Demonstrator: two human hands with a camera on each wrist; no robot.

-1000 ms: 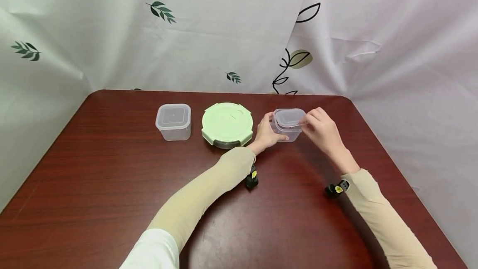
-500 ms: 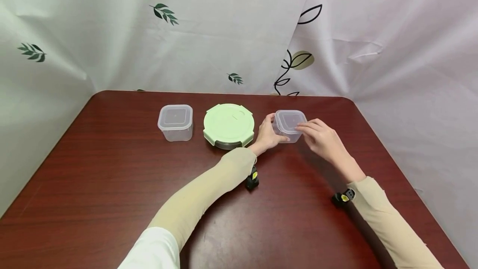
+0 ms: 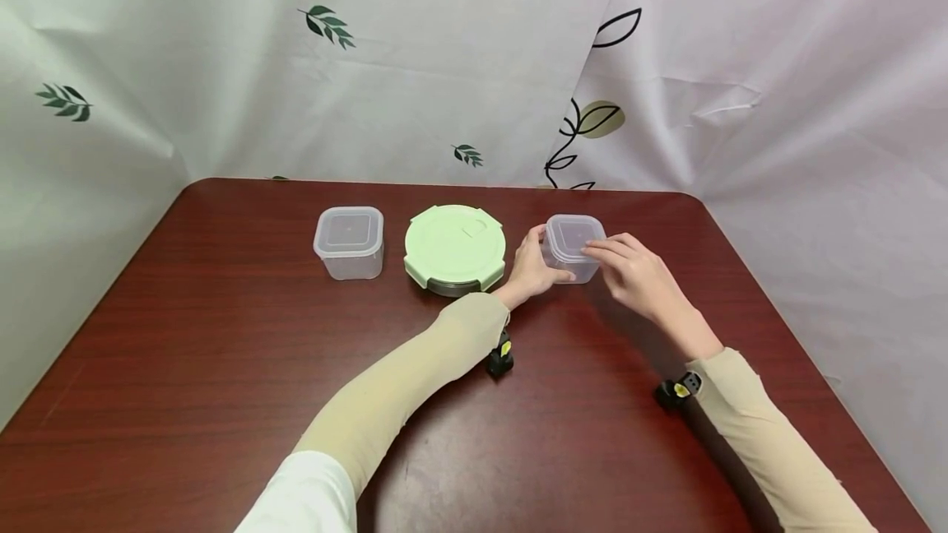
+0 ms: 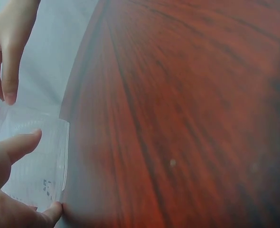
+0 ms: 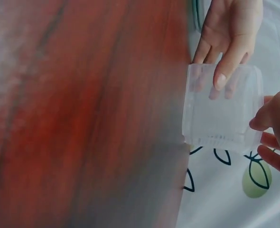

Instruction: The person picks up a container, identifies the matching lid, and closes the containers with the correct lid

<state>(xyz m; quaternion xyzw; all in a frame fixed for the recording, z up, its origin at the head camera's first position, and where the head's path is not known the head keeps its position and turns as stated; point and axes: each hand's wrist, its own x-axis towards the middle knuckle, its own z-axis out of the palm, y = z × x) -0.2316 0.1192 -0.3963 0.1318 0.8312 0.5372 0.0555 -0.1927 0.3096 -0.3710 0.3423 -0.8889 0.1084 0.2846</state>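
Observation:
At the right of the table, a clear plastic food container stands upright with a translucent lid lying over its top. My left hand grips the container's left side, thumb along the front wall and fingers behind. My right hand is at the lid's right edge, its fingertips on top and its thumb at the rim. The right wrist view shows the container wall between both hands; in the left wrist view, small dark marks show low on the container.
A round container with a light green clip lid stands just left of my left hand. Farther left is a second lidded clear container. All stand near the back edge of the dark red wooden table, before a white patterned curtain.
The lid, raised and tilted a second ago, now lies flatter over the container. My right fingers have moved left, further onto its top. My left hand keeps its grip.

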